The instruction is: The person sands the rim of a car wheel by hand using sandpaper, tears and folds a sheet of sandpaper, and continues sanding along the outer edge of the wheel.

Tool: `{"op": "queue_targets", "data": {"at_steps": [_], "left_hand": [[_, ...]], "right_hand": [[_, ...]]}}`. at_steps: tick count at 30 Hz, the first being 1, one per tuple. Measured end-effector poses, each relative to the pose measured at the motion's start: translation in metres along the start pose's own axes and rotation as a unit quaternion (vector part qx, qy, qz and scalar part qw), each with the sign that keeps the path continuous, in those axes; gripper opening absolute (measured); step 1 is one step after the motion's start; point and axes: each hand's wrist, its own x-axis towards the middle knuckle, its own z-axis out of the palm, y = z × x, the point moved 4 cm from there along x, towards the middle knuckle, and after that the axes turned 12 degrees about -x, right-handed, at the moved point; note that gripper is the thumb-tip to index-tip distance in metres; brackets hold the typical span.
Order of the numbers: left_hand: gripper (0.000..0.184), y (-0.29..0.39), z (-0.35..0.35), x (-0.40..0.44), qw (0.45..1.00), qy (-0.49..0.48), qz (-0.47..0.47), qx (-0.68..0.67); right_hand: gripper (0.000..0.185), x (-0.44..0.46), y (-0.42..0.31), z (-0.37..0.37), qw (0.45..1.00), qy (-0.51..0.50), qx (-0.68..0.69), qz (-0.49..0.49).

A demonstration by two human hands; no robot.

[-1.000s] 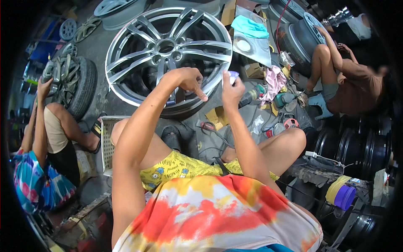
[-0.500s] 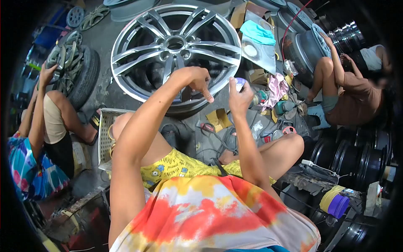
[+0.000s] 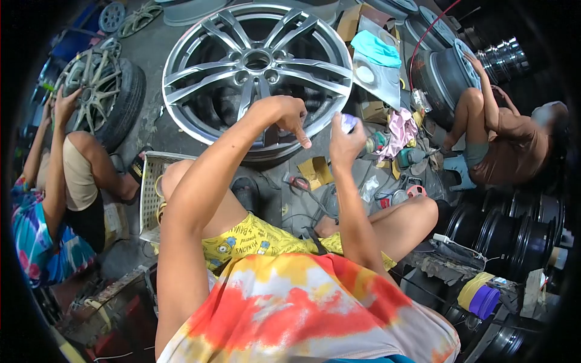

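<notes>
Dusty grey workshop floor (image 3: 146, 45), crowded on both sides and dim toward the outer edges. Nearest, patterned yellow shorts (image 3: 266, 236), with a pale plastic basket (image 3: 151, 199) just beside the left knee. Between the legs and the work, a scrap of cardboard (image 3: 315, 172) and loose cords.

Both hands raised near the wheel's near edge. Left hand (image 3: 287, 115) bent sharply at the wrist over the near rim, thumb stretched out, fingers curled; impossible to tell any hold or contact. Right hand (image 3: 346, 142) just off the near right edge, thumb and fingers closed on a small purple-and-white piece (image 3: 349, 123), mostly covered.

Right under and beyond, the big silver wheel (image 3: 257, 76), face up above the floor; support underneath too dark to make out.

For good handling, probably best: pinch the small piece lightly and evenly, without crushing; steady the wheel by its rim, bare fingertips off any sharp edge; leave elbows room.

Off the wheel's right edge, a pink cloth (image 3: 402, 127) and a green power tool (image 3: 411, 158). Farther, a grey sheet (image 3: 387, 85) bearing a turquoise cloth (image 3: 375, 48) toward its far edge. On either side, co-workers at other wheels.
</notes>
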Motion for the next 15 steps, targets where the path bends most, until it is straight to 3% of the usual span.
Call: {"op": "queue_targets", "data": {"at_steps": [1,4,5,8,12,13,15], "left_hand": [[0.073,0.001,0.0,-0.001,1.0,-0.002,-0.004,0.004],[0.074,-0.002,0.003,0.002,1.0,-0.002,-0.016,0.005],[0.074,-0.003,0.004,0.002,1.0,-0.007,-0.017,-0.001],[0.074,0.0,0.003,-0.001,1.0,0.003,-0.002,0.001],[0.074,-0.006,0.006,0.01,1.0,-0.009,-0.016,0.017],[0.074,-0.006,0.008,0.011,1.0,-0.015,-0.017,0.021],[0.072,-0.006,0.004,0.006,1.0,0.009,-0.001,0.012]], "right_hand": [[0.032,-0.008,0.001,0.0,0.998,-0.028,0.053,0.032],[0.032,0.009,-0.003,-0.002,0.998,-0.026,0.037,0.037],[0.031,0.016,0.01,0.008,0.992,-0.031,0.085,0.091],[0.03,0.005,0.009,0.005,0.999,-0.008,0.002,0.044],[0.032,-0.048,0.001,0.002,0.978,-0.09,0.139,0.129],[0.033,-0.044,-0.001,-0.003,0.987,-0.091,0.072,0.115],[0.034,-0.023,0.003,0.0,0.991,-0.053,0.069,0.102]]}}
